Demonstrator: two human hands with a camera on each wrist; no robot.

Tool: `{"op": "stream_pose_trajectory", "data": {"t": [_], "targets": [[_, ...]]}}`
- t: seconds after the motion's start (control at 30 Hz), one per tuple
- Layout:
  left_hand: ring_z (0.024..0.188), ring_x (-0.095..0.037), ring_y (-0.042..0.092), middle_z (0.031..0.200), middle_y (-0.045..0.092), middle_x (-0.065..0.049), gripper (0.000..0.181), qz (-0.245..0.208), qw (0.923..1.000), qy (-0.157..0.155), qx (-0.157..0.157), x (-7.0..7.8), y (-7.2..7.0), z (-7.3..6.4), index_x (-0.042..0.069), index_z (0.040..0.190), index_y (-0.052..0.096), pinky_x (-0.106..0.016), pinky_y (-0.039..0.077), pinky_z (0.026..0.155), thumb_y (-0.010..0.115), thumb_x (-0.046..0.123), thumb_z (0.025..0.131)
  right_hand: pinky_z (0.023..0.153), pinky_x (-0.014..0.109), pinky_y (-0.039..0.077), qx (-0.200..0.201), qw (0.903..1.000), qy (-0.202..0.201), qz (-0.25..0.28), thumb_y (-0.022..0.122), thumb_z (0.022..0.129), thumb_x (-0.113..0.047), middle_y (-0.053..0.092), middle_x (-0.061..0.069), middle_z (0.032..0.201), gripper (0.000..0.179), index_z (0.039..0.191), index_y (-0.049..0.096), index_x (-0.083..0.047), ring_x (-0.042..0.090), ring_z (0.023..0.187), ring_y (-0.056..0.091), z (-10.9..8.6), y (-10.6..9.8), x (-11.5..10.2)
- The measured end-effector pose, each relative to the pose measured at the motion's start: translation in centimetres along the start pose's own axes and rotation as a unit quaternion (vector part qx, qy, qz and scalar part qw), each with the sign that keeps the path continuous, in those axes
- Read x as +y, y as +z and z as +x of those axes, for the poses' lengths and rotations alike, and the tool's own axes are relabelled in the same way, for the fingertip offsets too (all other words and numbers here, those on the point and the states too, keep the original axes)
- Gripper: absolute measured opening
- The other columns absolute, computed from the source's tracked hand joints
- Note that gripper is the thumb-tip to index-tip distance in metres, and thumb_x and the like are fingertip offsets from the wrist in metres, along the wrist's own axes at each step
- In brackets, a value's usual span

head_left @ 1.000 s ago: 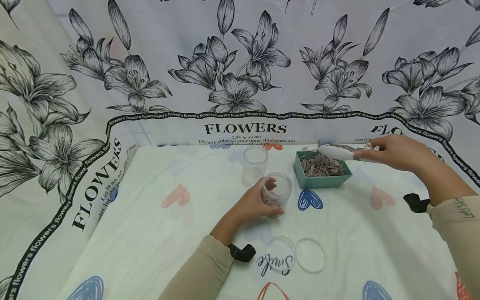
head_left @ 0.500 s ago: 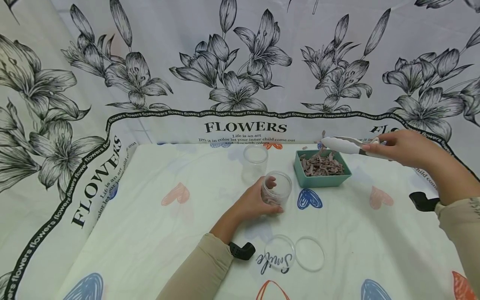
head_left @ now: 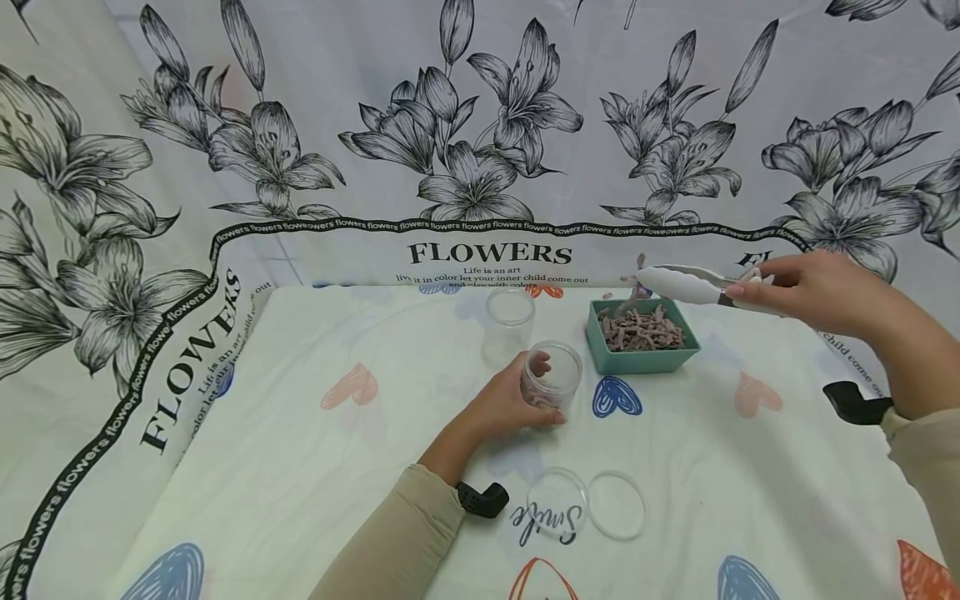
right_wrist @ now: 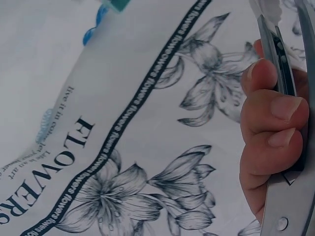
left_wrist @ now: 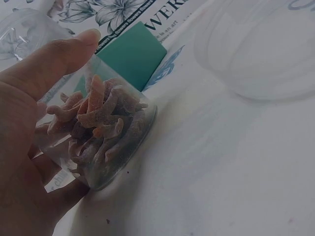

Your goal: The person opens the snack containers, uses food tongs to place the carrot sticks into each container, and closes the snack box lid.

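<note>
My left hand (head_left: 517, 396) grips a clear plastic jar (head_left: 553, 375), fingers and thumb wrapped round its side. In the left wrist view, brownish dried strips (left_wrist: 106, 115) lie in the lower part of that jar. My right hand (head_left: 813, 292) holds tongs (head_left: 690, 286) with white tips and metal handles. A few strips stick out from the tong tips, over a green rectangular box (head_left: 645, 362). More of the same greyish-brown strips (head_left: 641, 330) fill the box. The right wrist view shows the fingers curled round the tong handles (right_wrist: 290, 206).
Behind the held jar stands a second clear jar (head_left: 510, 321). Two clear ring-like lids (head_left: 617, 506) lie side by side nearer the front. A heart-printed cloth (head_left: 300, 467) covers the table, and a flower-printed curtain (head_left: 300, 250) hangs behind it.
The tongs have risen from the box with strips between their tips, first going right, then slightly back left. My left hand and its jar have stayed put.
</note>
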State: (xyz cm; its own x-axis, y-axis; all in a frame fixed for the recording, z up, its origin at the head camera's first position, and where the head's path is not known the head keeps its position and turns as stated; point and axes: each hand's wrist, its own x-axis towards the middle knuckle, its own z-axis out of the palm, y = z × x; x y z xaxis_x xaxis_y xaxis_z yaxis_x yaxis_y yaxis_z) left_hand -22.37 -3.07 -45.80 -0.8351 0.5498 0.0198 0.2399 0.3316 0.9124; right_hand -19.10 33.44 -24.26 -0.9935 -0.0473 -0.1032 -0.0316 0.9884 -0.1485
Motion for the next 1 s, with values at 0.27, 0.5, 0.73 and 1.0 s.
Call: {"op": "stream_pose_trajectory", "data": {"t": [0.27,0.5,0.73,1.0], "targets": [[0.125,-0.015,0.050,0.137,0.053,0.007,0.087,-0.009,0.9999,-0.010,-0.003,0.1,0.0,-0.1,0.017,0.141,0.042,-0.044,0.038,0.110,0.090,0.030,0.070,0.054,0.034,0.035,0.034,0.9988,-0.030,-0.019,0.058,0.095,-0.051,0.052,0.006,0.076,0.043,0.104,0.066,-0.010,0.021,0.070,0.044,-1.7,-1.1,-2.8],[0.126,-0.015,0.050,0.138,0.052,0.006,0.089,-0.015,0.9998,-0.011,-0.006,0.2,-0.1,-0.1,0.018,0.142,0.042,-0.043,0.038,0.110,0.090,0.032,0.069,0.052,0.030,0.030,0.060,0.9966,-0.055,-0.011,0.067,0.092,-0.045,0.048,0.002,0.070,0.033,0.107,0.068,-0.015,0.015,0.064,0.040,-3.8,-1.5,-5.3],[0.125,-0.014,0.051,0.136,0.054,0.005,0.088,-0.017,0.9998,-0.003,-0.008,0.3,-0.4,-0.1,0.019,0.141,0.043,-0.042,0.039,0.109,0.091,0.032,0.068,0.053,0.029,0.032,0.025,0.9952,-0.093,0.020,0.069,0.091,-0.042,0.049,0.000,0.072,0.030,0.112,0.069,-0.021,0.013,0.066,0.042,-4.3,-0.3,-6.6],[0.122,-0.013,0.052,0.132,0.055,0.008,0.087,-0.008,0.9999,-0.012,-0.007,0.2,-0.3,-0.1,0.026,0.139,0.043,-0.042,0.039,0.108,0.091,0.036,0.067,0.053,0.027,0.035,-0.017,0.9885,-0.137,0.063,0.068,0.091,-0.043,0.051,-0.004,0.070,0.020,0.092,0.066,-0.022,0.012,0.065,0.045,-3.2,2.5,-7.5]]}}
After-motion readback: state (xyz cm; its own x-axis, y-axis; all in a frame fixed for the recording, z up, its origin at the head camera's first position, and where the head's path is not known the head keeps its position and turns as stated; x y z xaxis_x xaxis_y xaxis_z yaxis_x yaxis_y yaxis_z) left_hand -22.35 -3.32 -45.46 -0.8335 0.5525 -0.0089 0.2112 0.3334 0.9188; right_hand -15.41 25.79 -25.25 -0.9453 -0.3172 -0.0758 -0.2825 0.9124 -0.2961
